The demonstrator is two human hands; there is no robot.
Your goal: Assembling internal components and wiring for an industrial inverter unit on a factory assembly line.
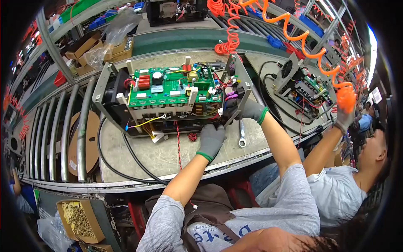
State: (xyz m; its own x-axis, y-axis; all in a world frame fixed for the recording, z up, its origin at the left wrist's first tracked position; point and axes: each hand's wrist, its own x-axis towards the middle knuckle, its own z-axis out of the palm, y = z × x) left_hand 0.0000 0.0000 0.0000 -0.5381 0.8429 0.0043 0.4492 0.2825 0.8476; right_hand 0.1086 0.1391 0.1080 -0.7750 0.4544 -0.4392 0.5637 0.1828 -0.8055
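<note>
An open machine chassis stands on the metal worktop, with a green circuit board on top and metal end panels. My left hand, in a grey glove with a green cuff, is at the chassis's lower front right corner. Its fingers are bent together there, and what they hold is hidden. Gloved the same way, my right hand reaches to the right end panel; its fingertips are out of sight behind the panel. A yellow wire and a twisted red wire hang from the chassis front.
A ratchet wrench lies right of my left hand. Black cables loop over the worktop. Metal rollers run at left. Another open chassis stands at right, near a co-worker whose gloved hand is raised by an orange coiled hose.
</note>
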